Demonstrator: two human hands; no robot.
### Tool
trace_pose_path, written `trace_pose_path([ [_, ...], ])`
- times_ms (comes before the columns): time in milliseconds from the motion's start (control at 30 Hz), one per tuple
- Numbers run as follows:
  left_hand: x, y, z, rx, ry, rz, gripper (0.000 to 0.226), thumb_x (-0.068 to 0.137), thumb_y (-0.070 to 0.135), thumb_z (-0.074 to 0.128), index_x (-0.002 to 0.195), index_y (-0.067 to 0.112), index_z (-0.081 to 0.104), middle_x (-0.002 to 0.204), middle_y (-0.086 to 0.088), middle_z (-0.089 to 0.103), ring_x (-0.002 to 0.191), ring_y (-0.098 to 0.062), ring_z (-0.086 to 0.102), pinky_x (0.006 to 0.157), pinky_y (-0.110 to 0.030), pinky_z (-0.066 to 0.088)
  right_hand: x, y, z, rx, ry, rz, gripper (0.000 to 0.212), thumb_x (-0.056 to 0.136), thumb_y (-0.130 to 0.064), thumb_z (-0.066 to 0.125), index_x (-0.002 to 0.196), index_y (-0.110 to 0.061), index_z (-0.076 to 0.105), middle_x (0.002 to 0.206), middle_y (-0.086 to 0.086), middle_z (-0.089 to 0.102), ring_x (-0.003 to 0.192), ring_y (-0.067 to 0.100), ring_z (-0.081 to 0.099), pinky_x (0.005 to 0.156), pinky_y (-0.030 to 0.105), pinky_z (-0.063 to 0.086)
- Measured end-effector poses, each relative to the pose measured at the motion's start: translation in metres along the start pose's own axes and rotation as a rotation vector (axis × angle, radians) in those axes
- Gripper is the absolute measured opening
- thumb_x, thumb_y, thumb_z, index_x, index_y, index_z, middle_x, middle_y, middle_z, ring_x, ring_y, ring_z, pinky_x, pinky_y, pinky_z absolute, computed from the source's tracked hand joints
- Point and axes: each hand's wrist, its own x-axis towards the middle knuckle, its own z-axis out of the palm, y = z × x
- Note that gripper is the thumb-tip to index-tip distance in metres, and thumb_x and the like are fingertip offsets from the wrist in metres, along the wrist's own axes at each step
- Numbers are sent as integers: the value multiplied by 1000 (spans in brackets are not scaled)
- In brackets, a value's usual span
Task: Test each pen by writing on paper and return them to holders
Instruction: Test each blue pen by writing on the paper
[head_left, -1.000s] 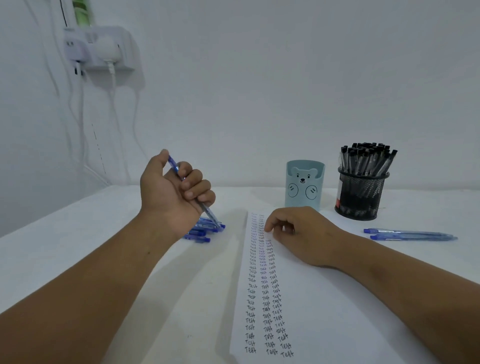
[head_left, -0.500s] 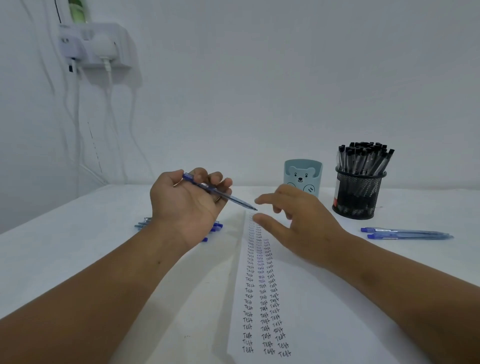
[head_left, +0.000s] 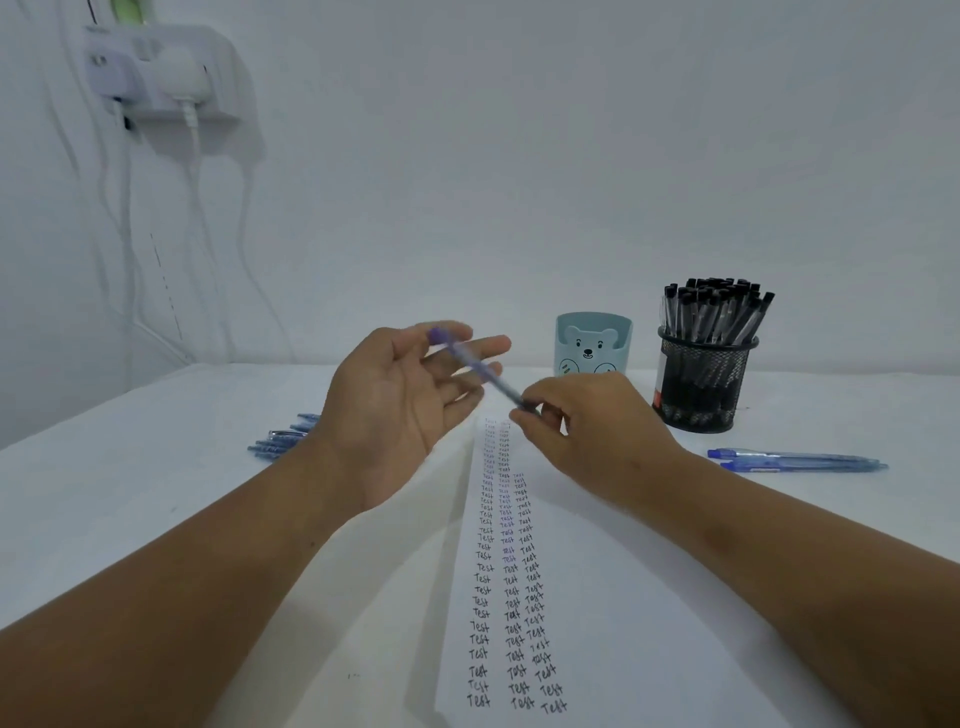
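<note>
Progress, judged: well along. Paper sheet (head_left: 519, 571) carries three columns of "Test"; mesh holder (head_left: 701, 384) is packed with black pens; bear-face holder (head_left: 592, 345) looks unfilled; blue pens wait in a pile (head_left: 280, 439) and a pair (head_left: 795, 460) on the worktop (head_left: 130, 519).

Blue pen (head_left: 475, 371): above the sheet's far end, between the hands.

Left hand (head_left: 400, 405): spread, pen across its fingertips.

Right hand (head_left: 587, 421): pinching the pen's lower end.

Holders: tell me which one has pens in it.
The black mesh holder on the right, packed with black-capped pens. No pens show above the rim of the teal bear holder.
</note>
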Motion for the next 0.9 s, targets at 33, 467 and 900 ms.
trace_pose_path([
  [33,2,-1,-2,150,30,21,35,104,31,29,107,13,59,120,-14,73,124,-31,63,112,-44,44,0,1,1,44,11,71,14,94,-30,65,86,-19,71,66,-6,65,63,13,56,64,33,50],
  [467,0,-13,-36,1490,-227,-25,24,80,48,79,102,40,75,113,32,65,114,13,51,100,-16,38,3,-1,2,865,-285,536,7,81,4,68,75,1,66,65,15,65,48,18,44,47,23,34],
  [900,3,-15,-40,1447,-245,-55,23,80,46,81,102,42,74,116,28,65,116,9,54,107,-25,42,4,-3,8,544,-350,453,16,78,-19,70,63,-14,67,63,1,70,64,13,55,67,34,48],
])
